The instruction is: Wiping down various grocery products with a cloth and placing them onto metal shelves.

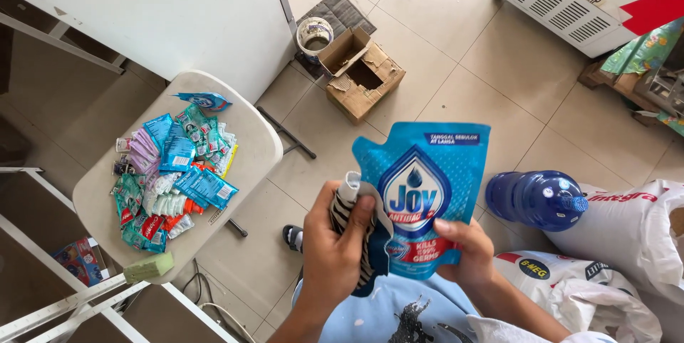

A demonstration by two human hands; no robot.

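Two hands work at mid-frame, close above the person's lap. Left hand [333, 243]: fingers curled shut around a striped cloth [350, 200], thumb pressing the cloth against the left edge of a blue refill pouch [424, 193]. Right hand [467, 250]: closed in a pinch on the pouch's lower right corner, thumb on the front face, remaining fingers hidden behind. Pouch stands upright between the two hands, front panel toward the camera, spout notch at upper left, top edge free and touching nothing.

Room: open tiled floor [456, 101] lies above and behind the pouch, unobstructed up to a torn cardboard box [360, 72] and a small paint tin [314, 34] beside it. To the right, near the right hand, a blue bottle [536, 199] lies on its side against white sacks [627, 243]; clearance on that side is tight. To the left, well apart from the left hand, a round beige stool [246, 136] carries a heap of small sachets [171, 172]; its rim nearest the hands is bare. A green sponge block [148, 268] sits at the stool's lower edge on a white rail.
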